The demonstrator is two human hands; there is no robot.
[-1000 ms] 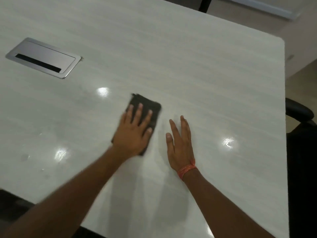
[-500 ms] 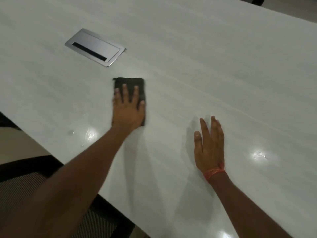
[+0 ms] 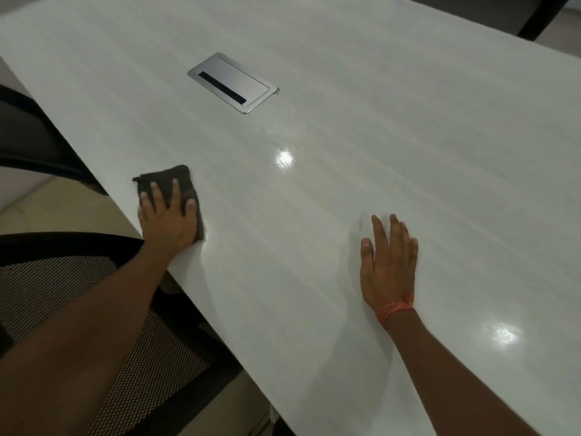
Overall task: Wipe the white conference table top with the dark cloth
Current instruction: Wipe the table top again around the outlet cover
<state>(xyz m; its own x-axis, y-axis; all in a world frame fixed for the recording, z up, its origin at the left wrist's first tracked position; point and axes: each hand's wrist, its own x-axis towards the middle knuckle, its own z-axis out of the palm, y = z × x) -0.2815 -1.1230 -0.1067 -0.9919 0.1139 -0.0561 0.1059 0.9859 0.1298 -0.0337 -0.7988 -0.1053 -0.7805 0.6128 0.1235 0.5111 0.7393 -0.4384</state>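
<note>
While the left hand presses flat on the dark cloth, its fingers lie spread and straight over the fabric, not curled round it. That cloth sits on the white conference table top close to the table's left edge, with the far part of it showing beyond the fingertips. To the right and a little nearer, well apart from the cloth, the right hand rests palm down on the bare top, fingers straight and close together, holding nothing; an orange thread band circles its wrist. Farther away, a silver cable hatch with a dark slot is set flush in the surface. Beside the left edge, under the left forearm, stands a black mesh chair. Bright light spots glint on the glossy top.
</note>
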